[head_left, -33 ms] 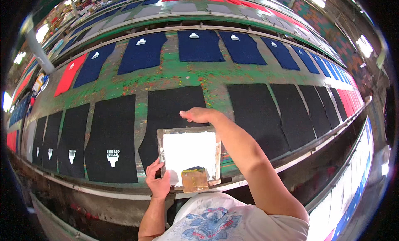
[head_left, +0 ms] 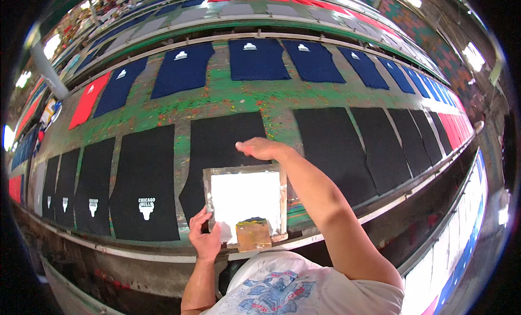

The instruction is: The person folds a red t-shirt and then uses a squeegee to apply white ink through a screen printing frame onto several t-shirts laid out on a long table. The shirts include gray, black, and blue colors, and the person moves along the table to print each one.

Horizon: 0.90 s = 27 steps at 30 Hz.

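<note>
A screen-printing frame with a bright white inside lies over the near part of a black fabric panel. My left hand grips its lower left side, fingers curled at the edge and thumb over the inner side. Beyond its far edge, my right hand reaches across the same panel, fingers stretched to the left; the hand looks laid on the cloth, its fingertips partly hidden. A brown block, like a squeegee with a dark, yellow-stained top edge, rests at the near end of the frame with no hand on it.
Black panels with white prints lie to the left, plain black panels to the right. Navy panels and a red one line the far side of the paint-spotted green table. A pale rail edges the near side.
</note>
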Each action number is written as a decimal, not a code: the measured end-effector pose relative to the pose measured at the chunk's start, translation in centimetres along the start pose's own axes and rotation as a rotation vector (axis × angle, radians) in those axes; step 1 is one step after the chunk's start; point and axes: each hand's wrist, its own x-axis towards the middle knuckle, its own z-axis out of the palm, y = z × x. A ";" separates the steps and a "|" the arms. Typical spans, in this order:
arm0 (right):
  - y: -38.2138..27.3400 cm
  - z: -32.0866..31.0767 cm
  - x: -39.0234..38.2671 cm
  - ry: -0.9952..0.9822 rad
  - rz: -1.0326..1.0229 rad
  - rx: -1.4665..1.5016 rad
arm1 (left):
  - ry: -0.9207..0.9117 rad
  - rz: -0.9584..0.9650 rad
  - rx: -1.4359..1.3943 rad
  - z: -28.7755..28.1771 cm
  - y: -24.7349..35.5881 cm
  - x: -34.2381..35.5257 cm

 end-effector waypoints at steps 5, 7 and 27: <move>4.0 1.4 -9.1 0.697 -0.208 0.180 | 0.001 -0.160 -0.148 0.2 -0.4 1.7; 6.0 5.1 -14.1 0.804 -0.150 0.235 | 0.041 -0.200 -0.121 0.3 -0.3 2.4; 26.3 5.0 -37.0 0.822 -0.146 0.733 | -0.191 -0.147 -0.153 26.6 9.8 -2.6</move>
